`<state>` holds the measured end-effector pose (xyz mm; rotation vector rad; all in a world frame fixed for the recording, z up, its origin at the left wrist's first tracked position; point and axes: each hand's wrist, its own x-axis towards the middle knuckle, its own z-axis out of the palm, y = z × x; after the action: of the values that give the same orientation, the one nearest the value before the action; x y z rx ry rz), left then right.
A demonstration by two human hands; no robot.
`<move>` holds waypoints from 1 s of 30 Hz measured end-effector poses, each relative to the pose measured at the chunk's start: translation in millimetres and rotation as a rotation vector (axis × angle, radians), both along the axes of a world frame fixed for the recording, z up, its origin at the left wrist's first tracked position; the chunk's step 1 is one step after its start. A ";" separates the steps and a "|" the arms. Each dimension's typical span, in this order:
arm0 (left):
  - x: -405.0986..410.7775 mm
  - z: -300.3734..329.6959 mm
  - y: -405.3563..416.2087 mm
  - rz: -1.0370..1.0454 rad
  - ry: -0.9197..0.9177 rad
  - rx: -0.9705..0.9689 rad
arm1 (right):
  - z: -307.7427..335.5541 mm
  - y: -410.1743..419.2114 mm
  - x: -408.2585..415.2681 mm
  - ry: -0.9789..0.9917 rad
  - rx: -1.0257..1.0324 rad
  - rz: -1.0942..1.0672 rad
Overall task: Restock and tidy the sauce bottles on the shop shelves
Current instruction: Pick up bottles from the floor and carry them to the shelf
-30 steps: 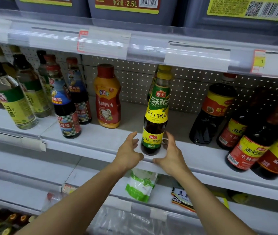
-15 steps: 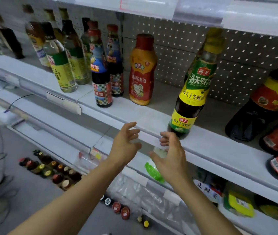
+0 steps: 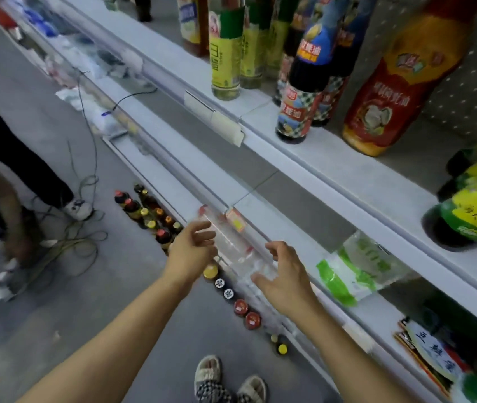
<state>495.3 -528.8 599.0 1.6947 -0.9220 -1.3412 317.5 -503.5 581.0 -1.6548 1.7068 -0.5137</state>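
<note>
Risk item: left hand [image 3: 192, 251] and right hand [image 3: 285, 276], apart, loose-fingered, holding nothing, hover above the floor bottles [image 3: 156, 218] below and beyond them; a careless downward reach could likely topple that tight row, while shelved sauce bottles [image 3: 298, 91] stand up-right.

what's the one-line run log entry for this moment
left hand: open, empty | right hand: open, empty | floor bottles: not yet picked | green-label sauce bottle: upright on shelf
</note>
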 end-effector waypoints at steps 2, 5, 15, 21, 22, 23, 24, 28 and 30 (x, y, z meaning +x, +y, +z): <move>19.0 -8.5 3.2 0.050 0.026 0.023 | -11.9 -4.9 18.9 0.007 0.057 0.025; 46.9 -22.3 7.8 0.116 0.026 0.059 | -29.4 -11.5 45.4 0.038 0.115 0.070; 114.9 -70.7 18.0 0.300 0.104 0.192 | -76.4 -19.5 97.2 0.153 0.263 0.224; 129.7 -91.7 12.5 0.378 0.140 0.227 | -98.0 -40.8 116.2 0.154 0.287 0.283; 131.5 -94.6 11.1 0.389 0.132 0.230 | -101.9 -46.2 119.3 0.147 0.288 0.296; 133.3 -97.7 9.5 0.400 0.123 0.233 | -106.0 -52.1 122.2 0.143 0.287 0.309; 134.1 -100.1 8.0 0.409 0.113 0.234 | -108.9 -57.3 124.4 0.141 0.288 0.318; 135.0 -112.4 -3.2 0.447 0.103 0.249 | -124.9 -82.3 132.2 0.136 0.310 0.361; 131.7 -119.7 -9.7 0.471 0.111 0.254 | -135.0 -95.3 133.1 0.136 0.317 0.388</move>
<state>627.0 -538.5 479.3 1.8576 -0.2659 -1.2457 450.6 -598.8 446.0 -1.7512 1.4178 0.0536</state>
